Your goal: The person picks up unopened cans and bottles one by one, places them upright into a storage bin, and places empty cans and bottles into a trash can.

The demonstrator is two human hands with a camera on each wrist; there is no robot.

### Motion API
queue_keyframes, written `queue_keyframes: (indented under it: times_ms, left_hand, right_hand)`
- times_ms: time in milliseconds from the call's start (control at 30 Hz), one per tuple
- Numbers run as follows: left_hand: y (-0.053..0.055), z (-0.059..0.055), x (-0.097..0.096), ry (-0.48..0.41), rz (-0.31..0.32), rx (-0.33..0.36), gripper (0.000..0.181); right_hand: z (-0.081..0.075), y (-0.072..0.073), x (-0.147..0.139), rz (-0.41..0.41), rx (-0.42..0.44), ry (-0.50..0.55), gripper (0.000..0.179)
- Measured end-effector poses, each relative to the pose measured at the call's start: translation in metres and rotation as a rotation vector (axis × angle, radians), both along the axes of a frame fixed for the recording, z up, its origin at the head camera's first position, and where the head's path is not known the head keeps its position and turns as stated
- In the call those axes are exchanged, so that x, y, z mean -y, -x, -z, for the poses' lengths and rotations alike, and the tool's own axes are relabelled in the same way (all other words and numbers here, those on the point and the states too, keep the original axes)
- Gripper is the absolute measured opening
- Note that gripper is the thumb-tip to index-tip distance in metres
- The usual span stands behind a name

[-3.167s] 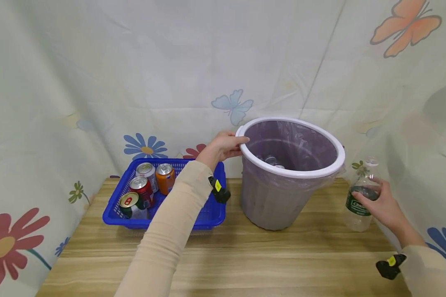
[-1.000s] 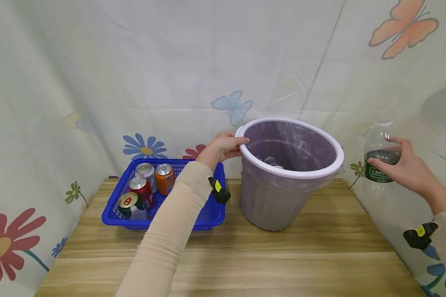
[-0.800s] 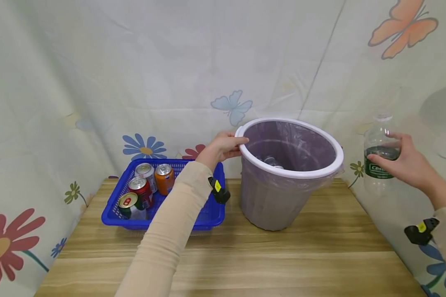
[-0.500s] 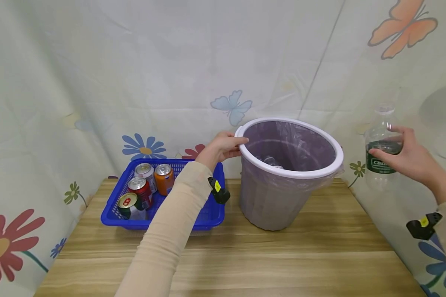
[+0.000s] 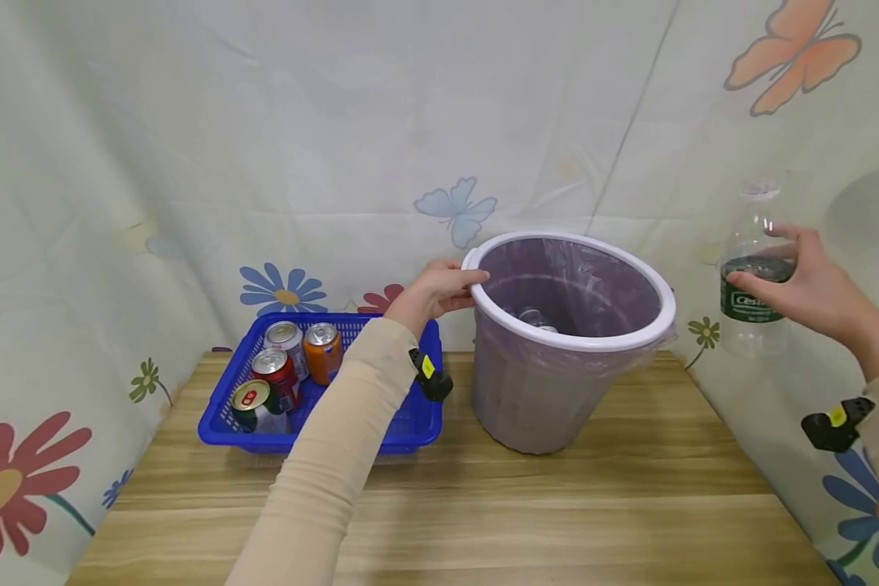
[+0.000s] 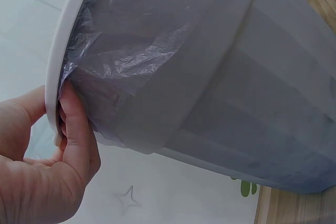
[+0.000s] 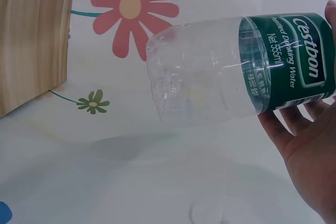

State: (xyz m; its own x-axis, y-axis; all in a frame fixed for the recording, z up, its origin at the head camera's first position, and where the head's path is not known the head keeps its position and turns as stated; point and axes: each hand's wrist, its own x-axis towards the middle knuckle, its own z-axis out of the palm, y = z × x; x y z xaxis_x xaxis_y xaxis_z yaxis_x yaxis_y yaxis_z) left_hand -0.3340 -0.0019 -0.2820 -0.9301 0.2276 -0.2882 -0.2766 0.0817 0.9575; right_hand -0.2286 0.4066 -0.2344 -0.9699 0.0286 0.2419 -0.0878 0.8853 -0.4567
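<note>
My left hand [image 5: 439,289] pinches the white rim [image 5: 579,343] of a grey trash can [image 5: 535,399], thumb on the inside and fingers beneath. The can leans to the right on its base, and a clear plastic liner [image 6: 142,59] folds out over its edge. Inside it lie clear plastic bottles [image 5: 535,317], partly hidden. Off to the right, my right hand [image 5: 813,281] grips a clear plastic water bottle [image 7: 199,72] round its green label [image 7: 296,56]. The bottle is upright, raised above table height and apart from the can.
A blue plastic basket [image 5: 428,423] stands left of the can, partly behind my left sleeve. Several drink cans, among them an orange can [image 5: 324,354] and a red can [image 5: 277,378], stand in it. A patterned curtain [image 5: 352,146] closes off the back and sides of the wooden table [image 5: 483,521].
My right hand has lifted the bottle off the table, moved it to the right and is still raising it. The left hand and trash can stay as they were.
</note>
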Motion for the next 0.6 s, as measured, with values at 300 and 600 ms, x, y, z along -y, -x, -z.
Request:
queue_keyframes:
  times_ms: [300,600]
  left_hand:
    - [-0.001,0.0,0.001,0.004,-0.001,-0.003,0.037]
    - [-0.001,-0.001,0.0,0.002,0.002,-0.001,0.037]
  right_hand:
    - [-0.015,0.005,0.004,0.006,-0.003,-0.031,0.09]
    - [-0.026,0.006,0.007,0.007,0.009,-0.044,0.09]
